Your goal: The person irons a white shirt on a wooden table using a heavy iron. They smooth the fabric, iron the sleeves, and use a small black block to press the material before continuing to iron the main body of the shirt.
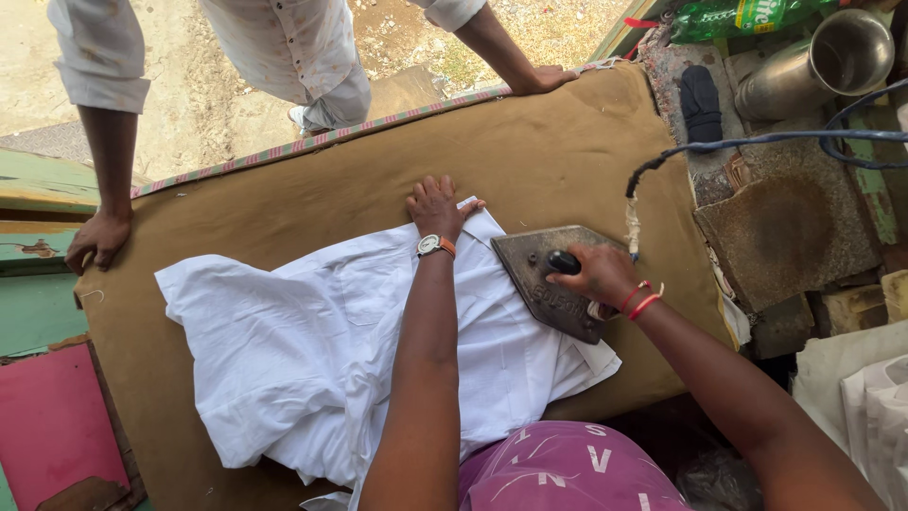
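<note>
One crumpled white cotton shirt (322, 350) lies on one brown padded cloth board (530, 142). One heavy dark metal pressing iron (549, 279) sits on the shirt's right edge. The right hand (596, 274) is curled around the iron's black handle; the left hand (435, 206), fingers spread, presses flat on the shirt just beside the iron. Another person's two hands (99, 237) rest on the board's far edge.

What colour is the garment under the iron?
White: the shirt is plain white, pressed by the dark iron. Clearest in the head view.
</note>
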